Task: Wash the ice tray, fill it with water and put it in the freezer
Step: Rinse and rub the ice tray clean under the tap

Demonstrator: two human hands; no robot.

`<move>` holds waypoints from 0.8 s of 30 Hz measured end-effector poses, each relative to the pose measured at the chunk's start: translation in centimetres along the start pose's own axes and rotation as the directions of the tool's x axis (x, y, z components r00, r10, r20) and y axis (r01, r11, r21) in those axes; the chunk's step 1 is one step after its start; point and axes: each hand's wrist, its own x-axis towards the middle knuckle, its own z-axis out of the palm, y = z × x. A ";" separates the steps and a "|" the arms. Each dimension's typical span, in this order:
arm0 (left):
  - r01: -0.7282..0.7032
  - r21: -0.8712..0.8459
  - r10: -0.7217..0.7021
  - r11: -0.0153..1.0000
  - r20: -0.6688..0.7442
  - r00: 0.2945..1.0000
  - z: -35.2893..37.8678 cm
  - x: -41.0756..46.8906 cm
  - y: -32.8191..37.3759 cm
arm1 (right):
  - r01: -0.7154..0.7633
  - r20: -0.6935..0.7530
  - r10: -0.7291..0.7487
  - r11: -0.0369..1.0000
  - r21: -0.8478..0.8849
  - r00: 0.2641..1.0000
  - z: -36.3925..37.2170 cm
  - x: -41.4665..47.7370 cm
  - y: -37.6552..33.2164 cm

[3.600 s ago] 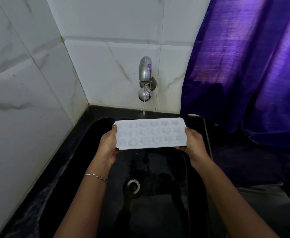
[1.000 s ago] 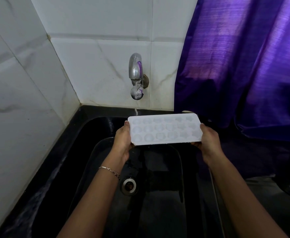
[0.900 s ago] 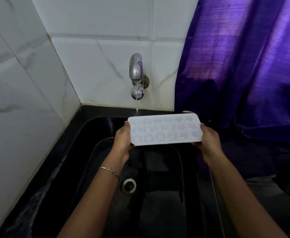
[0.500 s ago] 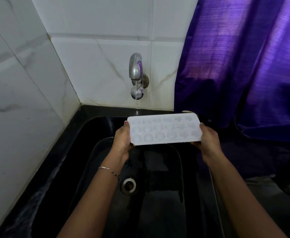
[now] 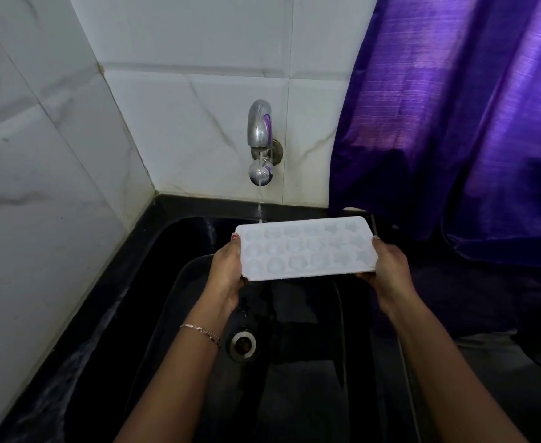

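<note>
Ice tray (image 5: pixel 306 249) held over the black sink (image 5: pixel 166 282), gripped at both short ends.

Its left end is clasped by the left hand (image 5: pixel 227 276) and its right end by the right hand (image 5: pixel 387 270); the fingers underneath are hidden by the tray. A thin stream of water (image 5: pixel 259 206) from the tap (image 5: pixel 260 142) beyond the grip is met at the tray's far left corner. How full the cups are cannot be made out. Below the grip the drain (image 5: pixel 243 344) is seen; to its right a purple curtain (image 5: pixel 454 123) is cut off by the frame.
</note>
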 end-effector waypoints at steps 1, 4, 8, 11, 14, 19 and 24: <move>0.005 -0.007 -0.005 1.000 -0.003 1.000 -0.5 -0.4 -0.4 | -0.012 0.013 0.012 1.000 -0.008 1.000 0.1 -0.3 0.3; 0.023 -0.041 -0.024 0.999 -0.032 0.999 -2.4 -1.6 -1.8 | -0.051 0.043 0.052 0.998 -0.025 0.998 0.8 -1.9 1.3; 0.021 -0.074 -0.028 0.997 -0.085 0.996 -5.3 -3.8 -3.5 | -0.098 0.122 0.105 0.993 -0.057 0.987 2.3 -3.9 2.7; 0.004 -0.109 -0.020 0.994 -0.142 0.990 -7.6 -5.5 -4.6 | -0.145 0.231 0.156 0.987 -0.067 0.960 3.6 -5.2 3.6; -0.008 -0.172 -0.034 0.985 -0.241 0.970 -9.7 -7.1 -5.6 | -0.208 0.321 0.220 0.976 -0.072 0.921 5.3 -6.0 4.6; -0.063 -0.258 -0.046 0.964 -0.396 0.917 -11.9 -8.3 -6.3 | -0.286 0.391 0.298 0.954 -0.089 0.871 8.5 -6.5 5.4; -0.102 -0.314 -0.066 0.944 -0.482 0.874 -12.6 -7.9 -5.9 | -0.360 0.411 0.346 0.932 -0.046 0.844 11.2 -5.9 5.0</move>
